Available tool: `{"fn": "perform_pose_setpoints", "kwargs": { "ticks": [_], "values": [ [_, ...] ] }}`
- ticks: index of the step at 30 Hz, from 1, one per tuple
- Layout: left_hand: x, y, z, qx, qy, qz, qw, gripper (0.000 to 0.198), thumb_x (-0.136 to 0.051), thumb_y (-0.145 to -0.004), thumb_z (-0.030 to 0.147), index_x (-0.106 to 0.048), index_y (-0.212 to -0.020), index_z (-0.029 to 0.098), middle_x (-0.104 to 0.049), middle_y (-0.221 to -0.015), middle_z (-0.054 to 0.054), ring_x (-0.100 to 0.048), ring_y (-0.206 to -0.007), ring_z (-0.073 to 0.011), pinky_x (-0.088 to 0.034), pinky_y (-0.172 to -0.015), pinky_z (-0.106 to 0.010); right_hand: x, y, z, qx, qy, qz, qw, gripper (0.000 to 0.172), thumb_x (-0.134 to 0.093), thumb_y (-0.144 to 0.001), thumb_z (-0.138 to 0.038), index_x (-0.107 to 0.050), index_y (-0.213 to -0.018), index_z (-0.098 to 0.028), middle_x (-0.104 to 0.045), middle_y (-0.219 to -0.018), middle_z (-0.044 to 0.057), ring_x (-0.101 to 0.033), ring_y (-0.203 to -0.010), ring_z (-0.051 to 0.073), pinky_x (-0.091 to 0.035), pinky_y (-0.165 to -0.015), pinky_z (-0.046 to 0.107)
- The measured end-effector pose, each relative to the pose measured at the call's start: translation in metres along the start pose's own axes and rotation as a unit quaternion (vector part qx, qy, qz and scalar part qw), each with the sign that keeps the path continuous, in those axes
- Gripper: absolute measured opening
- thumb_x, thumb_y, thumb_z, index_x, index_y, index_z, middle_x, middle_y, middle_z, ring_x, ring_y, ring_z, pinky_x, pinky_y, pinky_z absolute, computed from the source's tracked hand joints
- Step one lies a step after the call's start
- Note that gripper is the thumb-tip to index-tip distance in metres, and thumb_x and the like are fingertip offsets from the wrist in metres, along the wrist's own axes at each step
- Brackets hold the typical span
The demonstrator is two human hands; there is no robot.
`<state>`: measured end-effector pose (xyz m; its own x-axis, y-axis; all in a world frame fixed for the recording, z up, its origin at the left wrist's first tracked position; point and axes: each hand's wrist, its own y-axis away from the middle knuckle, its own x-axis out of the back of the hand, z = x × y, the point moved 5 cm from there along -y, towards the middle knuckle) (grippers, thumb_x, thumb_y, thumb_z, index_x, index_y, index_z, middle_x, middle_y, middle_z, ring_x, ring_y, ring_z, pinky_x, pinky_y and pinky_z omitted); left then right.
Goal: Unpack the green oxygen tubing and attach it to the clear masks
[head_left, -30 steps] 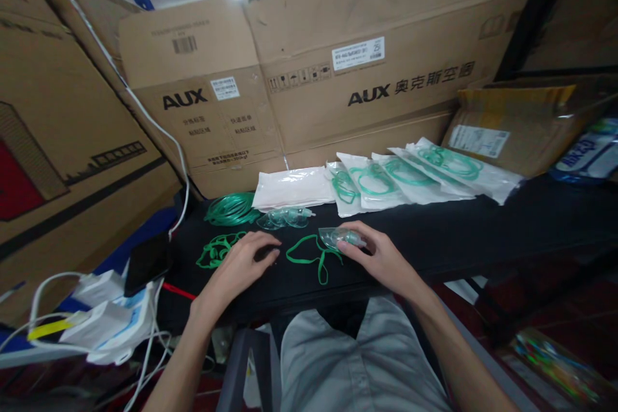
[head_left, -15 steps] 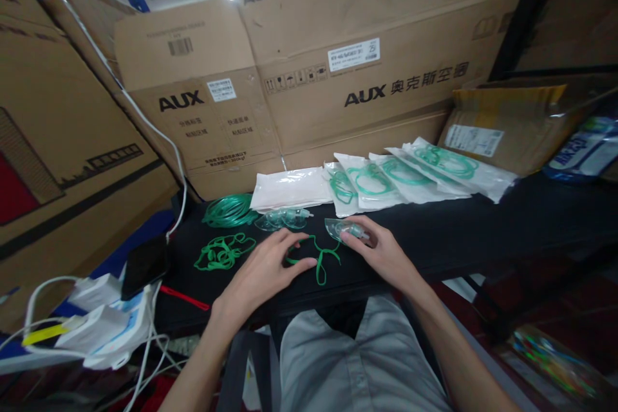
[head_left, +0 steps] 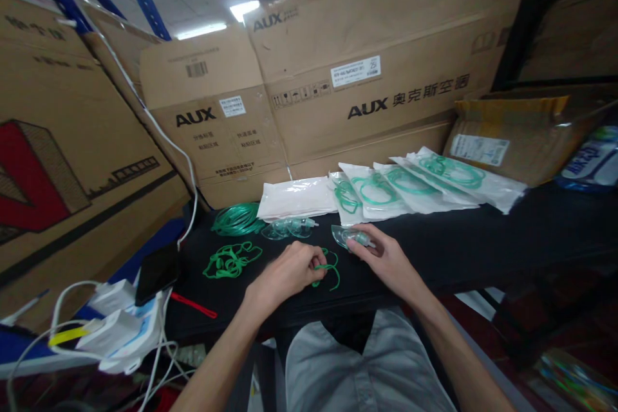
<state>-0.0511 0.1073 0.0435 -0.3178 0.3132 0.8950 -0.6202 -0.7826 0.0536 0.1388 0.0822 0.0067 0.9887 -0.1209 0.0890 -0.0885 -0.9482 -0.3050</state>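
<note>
My left hand [head_left: 288, 271] pinches a green elastic strap [head_left: 328, 270] that lies on the black table [head_left: 483, 241]. My right hand [head_left: 383, 256] grips a clear plastic mask [head_left: 344, 235] at the strap's far end. Both hands rest on the table's near middle. A pile of green straps [head_left: 230, 260] lies to the left of my left hand. Behind it are a coil of green tubing [head_left: 236, 219] and more clear masks [head_left: 288, 228].
Several sealed bags of green tubing [head_left: 386, 187] and a white pouch [head_left: 295, 196] line the back of the table. Large cardboard boxes [head_left: 367, 77] stand behind and at left. A black phone [head_left: 157, 264], white chargers and cables [head_left: 116, 328] lie at the left.
My left hand slid right from the table's surface to the green strap and closed on it. My right hand stayed on the mask. The camera tilted up a little.
</note>
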Motion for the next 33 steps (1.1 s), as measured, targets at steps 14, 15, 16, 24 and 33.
{"fn": "perform_pose_setpoints", "kwargs": {
  "ticks": [14,15,16,24,33],
  "values": [
    [0.121,0.067,-0.063,0.116,-0.034,0.239,0.964,0.039,-0.066,-0.08,0.058,-0.074,-0.088,0.02,-0.077,-0.079,-0.004,-0.072,-0.076,-0.0244,-0.051,-0.069,-0.029,0.0,0.0,-0.001,-0.01,0.011,-0.002,1.0,0.045,-0.069,-0.085,-0.051,-0.066,-0.115,-0.018,-0.072,-0.103,0.007,-0.069,-0.089,0.021,-0.055,-0.081,0.032],
    [0.123,0.076,-0.078,0.143,-0.039,0.239,0.96,0.043,-0.065,-0.078,0.062,-0.073,-0.086,0.02,-0.077,-0.077,-0.004,-0.072,-0.077,-0.0258,-0.052,-0.069,-0.03,-0.001,0.0,-0.001,-0.007,0.015,-0.005,1.0,0.044,-0.069,-0.085,-0.051,-0.066,-0.114,-0.018,-0.072,-0.105,0.006,-0.069,-0.09,0.021,-0.055,-0.082,0.032],
    [0.122,0.084,-0.094,0.169,-0.039,0.227,0.958,0.046,-0.064,-0.075,0.065,-0.073,-0.084,0.021,-0.077,-0.077,-0.005,-0.072,-0.077,-0.0267,-0.052,-0.069,-0.031,-0.001,0.0,0.0,-0.004,0.02,-0.008,1.0,0.043,-0.068,-0.086,-0.05,-0.066,-0.114,-0.018,-0.071,-0.106,0.006,-0.069,-0.091,0.021,-0.055,-0.083,0.032],
    [0.113,0.121,-0.149,0.246,-0.089,0.227,0.938,0.074,-0.06,-0.071,0.076,-0.07,-0.118,0.019,-0.074,-0.105,-0.011,-0.069,-0.099,-0.0329,-0.052,-0.087,-0.043,-0.008,-0.003,0.003,0.015,0.047,-0.04,0.998,0.035,-0.067,-0.087,-0.045,-0.066,-0.113,-0.021,-0.07,-0.11,0.006,-0.067,-0.098,0.022,-0.054,-0.088,0.035],
    [0.095,0.02,-0.065,-0.02,-0.073,0.242,0.967,0.038,-0.055,-0.096,0.051,-0.072,-0.113,0.022,-0.07,-0.118,-0.006,-0.065,-0.11,-0.025,-0.046,-0.101,-0.037,-0.049,-0.083,-0.016,0.135,0.175,-0.106,0.97,0.032,-0.066,-0.085,-0.034,-0.061,-0.113,-0.02,-0.068,-0.107,0.005,-0.062,-0.088,0.019,-0.049,-0.081,0.032]
  ]
}}
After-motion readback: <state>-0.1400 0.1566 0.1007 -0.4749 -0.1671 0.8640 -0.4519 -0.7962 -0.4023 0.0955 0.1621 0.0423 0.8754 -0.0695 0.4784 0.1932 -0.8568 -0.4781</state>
